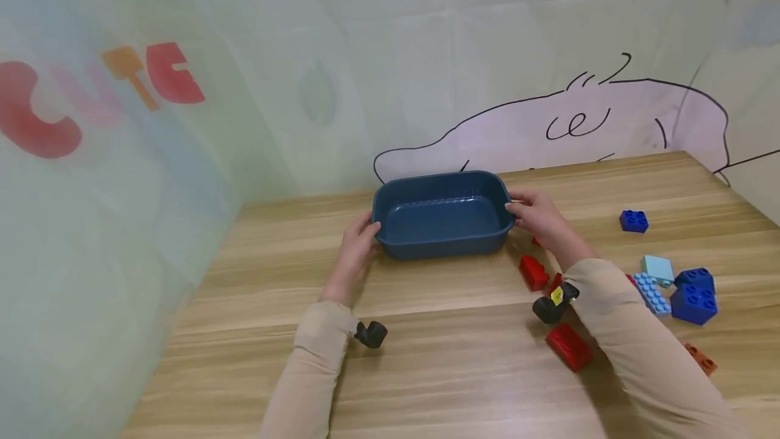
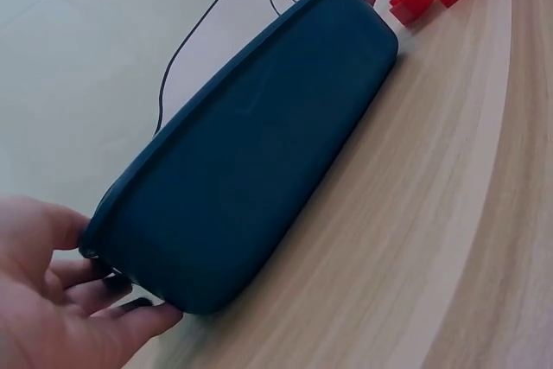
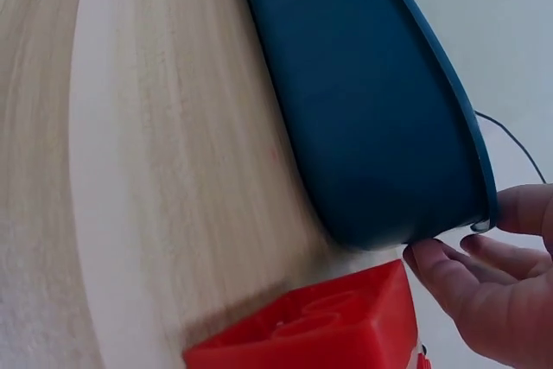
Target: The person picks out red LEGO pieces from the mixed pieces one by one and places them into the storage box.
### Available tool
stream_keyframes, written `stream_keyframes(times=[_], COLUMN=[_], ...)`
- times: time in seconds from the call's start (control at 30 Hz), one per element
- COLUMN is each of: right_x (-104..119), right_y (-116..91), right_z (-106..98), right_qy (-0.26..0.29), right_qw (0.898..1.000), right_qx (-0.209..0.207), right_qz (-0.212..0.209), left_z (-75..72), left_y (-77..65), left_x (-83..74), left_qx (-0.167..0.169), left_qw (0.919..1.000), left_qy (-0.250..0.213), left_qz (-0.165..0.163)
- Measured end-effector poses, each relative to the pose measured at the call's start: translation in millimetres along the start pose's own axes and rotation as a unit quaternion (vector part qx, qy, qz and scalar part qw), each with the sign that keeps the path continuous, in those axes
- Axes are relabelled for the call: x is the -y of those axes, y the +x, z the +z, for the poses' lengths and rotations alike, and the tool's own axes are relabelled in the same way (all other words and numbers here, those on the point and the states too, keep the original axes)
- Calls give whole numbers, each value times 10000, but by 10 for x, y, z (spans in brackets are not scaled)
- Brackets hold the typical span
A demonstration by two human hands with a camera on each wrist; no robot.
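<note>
A dark blue rectangular basin (image 1: 443, 246) with rounded corners sits toward the back of the wooden table, its inside bare. At its left end, my left hand (image 1: 356, 244) grips the rim, thumb on top and fingers underneath, as the left wrist view also shows for the hand (image 2: 60, 291). On the opposite end my right hand (image 1: 542, 217) pinches the rim between thumb and fingers. In the right wrist view, a red toy brick (image 3: 320, 326) lies just below the basin's wall (image 3: 371, 110), close to the right fingers (image 3: 449, 278).
Right of the basin lie red bricks (image 1: 533, 272), a nearer red brick (image 1: 569, 347), a small blue brick (image 1: 634, 221), a light blue plate (image 1: 652, 293), larger blue bricks (image 1: 695, 302) and an orange piece (image 1: 701, 359). A printed curtain (image 1: 305, 87) hangs behind the table.
</note>
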State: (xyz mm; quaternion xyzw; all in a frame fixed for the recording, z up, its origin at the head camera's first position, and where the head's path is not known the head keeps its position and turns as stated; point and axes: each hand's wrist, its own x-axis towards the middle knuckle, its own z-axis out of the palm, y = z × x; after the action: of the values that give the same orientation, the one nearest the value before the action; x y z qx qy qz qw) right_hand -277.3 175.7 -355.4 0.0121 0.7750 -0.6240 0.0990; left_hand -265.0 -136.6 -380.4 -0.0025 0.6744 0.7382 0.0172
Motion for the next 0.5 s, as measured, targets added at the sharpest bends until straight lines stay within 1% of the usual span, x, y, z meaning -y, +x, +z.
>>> stream_keyframes(times=[0.2,0.3,0.5], right_x=[-37,-36,-36], right_y=[-5,-12,-40], right_z=[-66,-94,-106], right_qy=[-52,-66,35], right_qw=[9995,9992,9988], right_qx=[283,369,476], right_qz=[-114,-104,-148], left_z=[3,-5,-55], left_y=[-14,-17,-27], left_x=[-12,-16,-10], left_qx=[163,239,487], left_qw=[9999,9997,9983], left_qy=[-9,11,327], left_qz=[-50,-59,35])
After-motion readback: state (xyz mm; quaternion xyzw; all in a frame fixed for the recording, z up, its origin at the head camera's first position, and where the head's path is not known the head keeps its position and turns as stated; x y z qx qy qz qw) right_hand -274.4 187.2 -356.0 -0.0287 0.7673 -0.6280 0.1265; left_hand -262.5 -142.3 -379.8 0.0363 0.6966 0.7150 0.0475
